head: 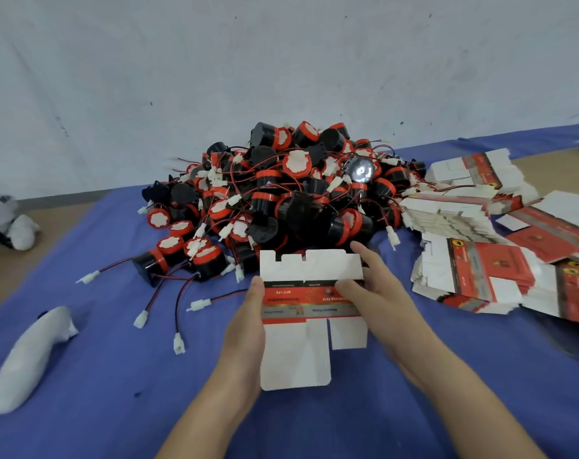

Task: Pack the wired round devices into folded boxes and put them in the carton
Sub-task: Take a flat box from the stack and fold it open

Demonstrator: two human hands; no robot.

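While the heap of round devices lies just beyond both hands and the stack of blanks sits outside the right one, the left hand and right hand each pinch an edge of one flat box, thumbs on top. Folding is only starting, I judge; next, push it open into a square.

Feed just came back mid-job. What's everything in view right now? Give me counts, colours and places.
unfolded box: one, white with a red band, held flat at centre front
round devices: a pile, too many to count, black and red, with red-black wires and white plugs, behind the box
flat boxes: several loose stacks, white and red, right side
cloth: one, blue, under everything
bundles: two, white, left front and far left edge
wall: white, behind
left hand: grips the box's left edge
right hand: pinches its right edge
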